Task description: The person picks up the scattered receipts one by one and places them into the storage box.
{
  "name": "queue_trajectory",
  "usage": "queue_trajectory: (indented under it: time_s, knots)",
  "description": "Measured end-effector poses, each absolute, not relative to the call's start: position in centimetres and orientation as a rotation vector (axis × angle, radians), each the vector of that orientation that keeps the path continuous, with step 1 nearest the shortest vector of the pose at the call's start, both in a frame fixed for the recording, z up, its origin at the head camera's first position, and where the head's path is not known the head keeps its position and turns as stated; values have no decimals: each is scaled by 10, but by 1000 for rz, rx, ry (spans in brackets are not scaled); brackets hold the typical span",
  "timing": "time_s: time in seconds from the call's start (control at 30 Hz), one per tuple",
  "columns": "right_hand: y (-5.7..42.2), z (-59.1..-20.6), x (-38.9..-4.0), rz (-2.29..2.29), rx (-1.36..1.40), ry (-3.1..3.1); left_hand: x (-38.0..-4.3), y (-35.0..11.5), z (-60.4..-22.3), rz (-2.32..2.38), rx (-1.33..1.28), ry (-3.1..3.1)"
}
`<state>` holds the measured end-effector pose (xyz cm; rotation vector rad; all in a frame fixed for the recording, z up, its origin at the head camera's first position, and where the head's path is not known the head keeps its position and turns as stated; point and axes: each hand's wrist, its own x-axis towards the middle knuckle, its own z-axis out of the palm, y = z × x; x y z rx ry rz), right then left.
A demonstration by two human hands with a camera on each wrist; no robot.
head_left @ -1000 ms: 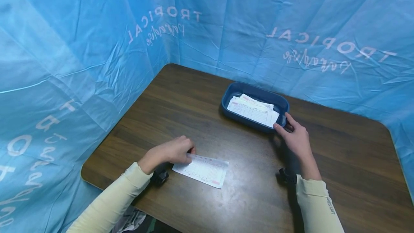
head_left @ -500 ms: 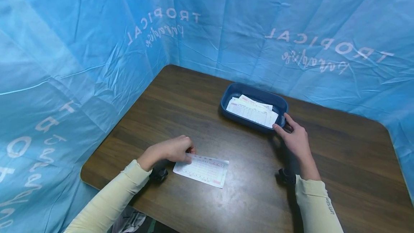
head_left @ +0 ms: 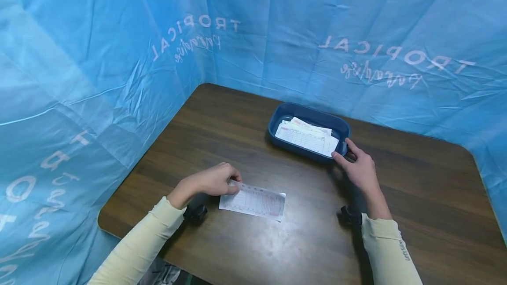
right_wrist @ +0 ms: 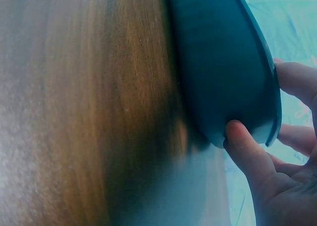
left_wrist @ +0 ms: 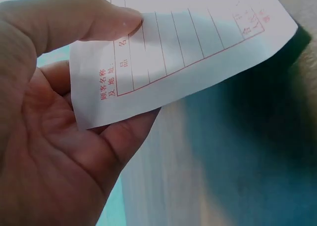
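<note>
My left hand (head_left: 219, 180) pinches a printed receipt slip (head_left: 257, 201) by its left end, thumb on top and fingers beneath. Red ruled lines and red Chinese characters show on the slip (left_wrist: 178, 47) in the left wrist view, where it is raised off the table and casts a shadow. At the table's far side sits a dark blue oblong plastic tray (head_left: 293, 146) with several similar slips (head_left: 305, 137) piled in it. My right hand (head_left: 359, 168) grips the tray's right end, its thumb against the outer wall (right_wrist: 223, 72) in the right wrist view.
The brown wood-grain table (head_left: 190, 135) has rounded corners. Blue printed cloth (head_left: 253, 34) hangs behind it and along its left side. Dark camera straps sit on both wrists.
The slip lay nearly flat before; now my left hand has lifted it a little and moved it slightly right and away from me. My right hand keeps its grip on the tray.
</note>
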<state>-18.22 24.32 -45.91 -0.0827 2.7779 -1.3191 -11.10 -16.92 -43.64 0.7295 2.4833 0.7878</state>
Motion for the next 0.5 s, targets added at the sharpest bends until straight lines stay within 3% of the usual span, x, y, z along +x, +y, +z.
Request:
queue_trajectory:
  time_s: [0.5]
  knots:
    - [243, -459, -182, -1330, -71, 2788, -123, -161, -425, 775, 682, 2503]
